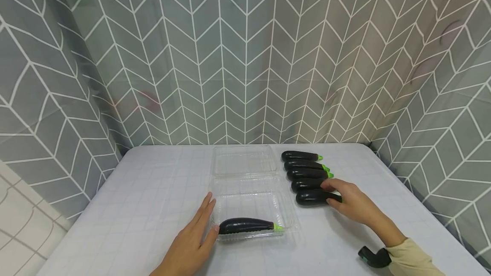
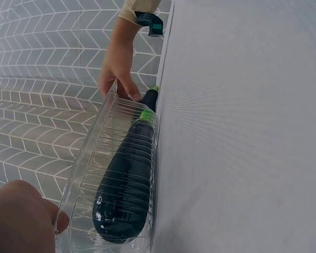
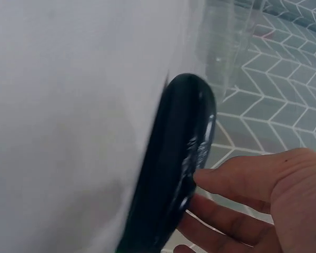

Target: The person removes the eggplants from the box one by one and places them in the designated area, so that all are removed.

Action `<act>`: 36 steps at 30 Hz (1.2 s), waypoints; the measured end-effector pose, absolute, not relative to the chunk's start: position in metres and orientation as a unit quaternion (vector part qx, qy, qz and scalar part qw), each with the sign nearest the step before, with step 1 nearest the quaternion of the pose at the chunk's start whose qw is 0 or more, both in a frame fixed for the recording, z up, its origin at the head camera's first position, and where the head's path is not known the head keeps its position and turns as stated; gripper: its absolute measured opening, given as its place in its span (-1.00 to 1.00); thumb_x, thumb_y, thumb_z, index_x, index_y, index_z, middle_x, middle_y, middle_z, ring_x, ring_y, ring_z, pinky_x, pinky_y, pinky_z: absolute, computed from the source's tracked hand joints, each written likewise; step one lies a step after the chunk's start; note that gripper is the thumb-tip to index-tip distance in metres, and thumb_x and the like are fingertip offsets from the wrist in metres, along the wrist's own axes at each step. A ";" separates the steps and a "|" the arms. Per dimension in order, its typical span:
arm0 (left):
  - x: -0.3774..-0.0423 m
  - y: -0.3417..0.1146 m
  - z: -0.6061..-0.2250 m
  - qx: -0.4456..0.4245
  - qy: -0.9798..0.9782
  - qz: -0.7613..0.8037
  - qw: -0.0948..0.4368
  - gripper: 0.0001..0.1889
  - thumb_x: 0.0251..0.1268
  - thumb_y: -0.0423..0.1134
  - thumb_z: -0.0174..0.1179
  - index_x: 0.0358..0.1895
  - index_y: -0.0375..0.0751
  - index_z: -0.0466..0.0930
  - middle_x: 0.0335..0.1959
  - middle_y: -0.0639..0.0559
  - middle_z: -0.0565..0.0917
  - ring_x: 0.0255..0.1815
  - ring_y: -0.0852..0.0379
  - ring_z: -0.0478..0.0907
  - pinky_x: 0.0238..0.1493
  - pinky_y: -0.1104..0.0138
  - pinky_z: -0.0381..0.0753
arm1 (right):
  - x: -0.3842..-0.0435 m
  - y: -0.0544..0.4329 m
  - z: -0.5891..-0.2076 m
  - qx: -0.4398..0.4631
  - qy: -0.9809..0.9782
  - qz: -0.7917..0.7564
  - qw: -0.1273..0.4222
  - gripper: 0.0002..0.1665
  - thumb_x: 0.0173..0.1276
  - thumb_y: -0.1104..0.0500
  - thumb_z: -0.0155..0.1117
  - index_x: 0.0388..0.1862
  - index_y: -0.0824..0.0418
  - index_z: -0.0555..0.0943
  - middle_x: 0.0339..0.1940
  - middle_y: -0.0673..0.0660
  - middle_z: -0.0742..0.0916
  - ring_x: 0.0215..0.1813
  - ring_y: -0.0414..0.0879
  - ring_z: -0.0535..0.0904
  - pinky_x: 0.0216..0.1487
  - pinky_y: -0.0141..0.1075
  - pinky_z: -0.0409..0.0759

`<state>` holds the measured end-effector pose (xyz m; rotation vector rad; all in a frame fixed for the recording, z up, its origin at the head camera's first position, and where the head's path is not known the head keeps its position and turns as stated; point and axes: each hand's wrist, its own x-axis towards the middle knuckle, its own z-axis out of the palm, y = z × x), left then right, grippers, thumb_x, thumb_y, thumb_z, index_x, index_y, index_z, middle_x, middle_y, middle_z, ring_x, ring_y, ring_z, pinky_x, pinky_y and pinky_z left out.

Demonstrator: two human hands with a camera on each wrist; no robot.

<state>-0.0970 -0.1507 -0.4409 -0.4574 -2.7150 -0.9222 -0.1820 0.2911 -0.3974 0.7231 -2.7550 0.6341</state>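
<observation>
An eggplant [image 1: 245, 225] with a green stem lies along the near side of a clear plastic clamshell box [image 1: 245, 197], whose lid [image 1: 244, 161] is folded back. My left hand [image 1: 193, 235] rests at the box's left edge with its fingers straight, thumb close to the eggplant's round end. In the left wrist view that thumb touches the box rim. On the right, my right hand [image 1: 354, 202] grips the nearest eggplant [image 1: 312, 197] of a row around its stem end, hiding the stem. The right wrist view shows fingertips against this dark, glossy eggplant [image 3: 171, 158].
Several more eggplants [image 1: 304, 174] lie side by side behind the gripped one, stems to the right. A dark wrist device [image 1: 374, 257] sits by the right sleeve. A patterned curtain [image 1: 245, 54] hangs behind the white-covered table [image 1: 153, 191].
</observation>
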 end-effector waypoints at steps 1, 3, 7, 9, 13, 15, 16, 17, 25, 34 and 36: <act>-0.097 -0.151 -0.441 -0.156 -0.928 -0.315 0.120 -0.34 0.63 -0.01 0.10 0.66 -0.09 0.19 0.69 0.25 -0.01 0.53 0.04 0.29 0.34 -0.07 0.49 | -0.181 0.289 -0.396 0.250 -0.937 0.216 0.115 -0.56 0.22 0.44 0.52 0.09 0.34 0.67 0.01 0.14 0.76 0.05 0.12 0.71 0.06 0.07 0.67; -0.097 -0.151 -0.441 -0.158 -0.928 -0.315 0.121 -0.34 0.62 -0.02 0.10 0.66 -0.09 0.19 0.69 0.24 0.00 0.53 0.04 0.30 0.33 -0.07 0.49 | -0.181 0.286 -0.392 0.257 -0.933 0.218 0.122 -0.56 0.22 0.45 0.52 0.09 0.35 0.67 0.02 0.14 0.76 0.04 0.11 0.71 0.05 0.07 0.68; -0.097 -0.151 -0.441 -0.162 -0.927 -0.314 0.126 -0.34 0.62 -0.03 0.11 0.65 -0.10 0.20 0.69 0.24 0.00 0.53 0.04 0.30 0.33 -0.06 0.50 | -0.179 0.277 -0.384 0.275 -0.924 0.224 0.143 -0.58 0.23 0.44 0.52 0.08 0.35 0.67 0.03 0.13 0.76 0.03 0.09 0.72 0.03 0.05 0.68; -0.096 -0.151 -0.441 -0.162 -0.927 -0.313 0.127 -0.34 0.62 -0.03 0.11 0.65 -0.11 0.21 0.69 0.25 0.00 0.53 0.05 0.30 0.33 -0.06 0.50 | -0.179 0.271 -0.380 0.285 -0.918 0.226 0.157 -0.58 0.23 0.44 0.52 0.07 0.33 0.68 0.02 0.12 0.76 0.02 0.07 0.72 0.02 0.04 0.69; -0.096 -0.151 -0.441 -0.163 -0.927 -0.314 0.126 -0.34 0.62 -0.04 0.12 0.65 -0.11 0.20 0.68 0.26 -0.01 0.52 0.04 0.30 0.33 -0.05 0.50 | -0.177 0.260 -0.373 0.308 -0.905 0.231 0.183 -0.57 0.24 0.43 0.53 0.09 0.28 0.68 0.04 0.09 0.75 0.01 0.04 0.73 -0.01 0.03 0.71; -0.096 -0.151 -0.440 -0.162 -0.927 -0.314 0.126 -0.34 0.63 -0.03 0.10 0.65 -0.11 0.20 0.69 0.25 -0.01 0.52 0.03 0.30 0.33 -0.06 0.50 | -0.177 0.254 -0.369 0.320 -0.897 0.235 0.194 -0.56 0.24 0.43 0.53 0.10 0.27 0.67 0.05 0.08 0.75 0.02 0.03 0.73 -0.01 0.03 0.71; -0.096 -0.151 -0.439 -0.162 -0.926 -0.316 0.125 -0.34 0.63 -0.03 0.10 0.66 -0.10 0.19 0.69 0.25 -0.01 0.52 0.02 0.30 0.33 -0.07 0.49 | -0.177 0.251 -0.368 0.327 -0.893 0.237 0.200 -0.56 0.24 0.43 0.53 0.10 0.26 0.67 0.05 0.07 0.75 0.02 0.03 0.73 -0.01 0.03 0.71; -0.096 -0.151 -0.439 -0.161 -0.926 -0.317 0.125 -0.34 0.64 -0.02 0.09 0.66 -0.10 0.18 0.69 0.24 -0.01 0.53 0.02 0.30 0.33 -0.07 0.49 | -0.178 0.248 -0.366 0.333 -0.889 0.239 0.205 -0.55 0.24 0.44 0.52 0.10 0.26 0.67 0.05 0.07 0.75 0.02 0.02 0.73 -0.01 0.02 0.71; -0.095 -0.151 -0.438 -0.160 -0.925 -0.322 0.121 -0.34 0.63 -0.04 0.12 0.66 -0.09 0.19 0.68 0.27 -0.01 0.53 0.05 0.28 0.34 -0.06 0.48 | -0.178 0.224 -0.356 0.372 -0.869 0.247 0.215 -0.56 0.23 0.47 0.50 0.08 0.25 0.68 0.05 0.03 0.75 0.09 0.00 0.70 0.01 -0.05 0.71; -0.096 -0.151 -0.439 -0.159 -0.925 -0.322 0.122 -0.34 0.63 -0.03 0.11 0.65 -0.10 0.20 0.69 0.25 -0.01 0.52 0.02 0.30 0.34 -0.07 0.48 | -0.176 0.199 -0.354 0.411 -0.851 0.265 0.192 -0.55 0.23 0.50 0.49 0.06 0.19 0.67 0.00 0.00 0.76 0.04 -0.09 0.70 -0.02 -0.12 0.72; -0.096 -0.151 -0.439 -0.157 -0.927 -0.319 0.122 -0.34 0.62 -0.04 0.11 0.65 -0.11 0.21 0.68 0.26 -0.01 0.52 0.02 0.30 0.34 -0.07 0.49 | -0.176 0.194 -0.356 0.413 -0.852 0.268 0.178 -0.55 0.25 0.48 0.47 0.08 0.18 0.66 0.00 -0.01 0.75 0.05 -0.10 0.69 -0.01 -0.13 0.72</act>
